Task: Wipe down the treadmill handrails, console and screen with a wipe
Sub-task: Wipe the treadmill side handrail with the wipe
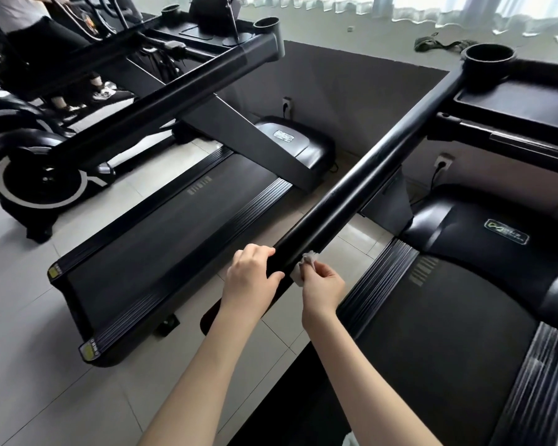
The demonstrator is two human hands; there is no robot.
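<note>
Left grip curls its fingers over the near end of a smooth, round black handrail. Beside it, right grip pinches a crumpled white wipe against the rail's side. Below the handrail lie a matte belt and pale glossy floor tiles. A round cup holder caps its far end.

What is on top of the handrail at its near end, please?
The left hand grips over the handrail; the right hand pinches a white wipe against its right side. The rail surface below the hands and wipe is covered.
</note>
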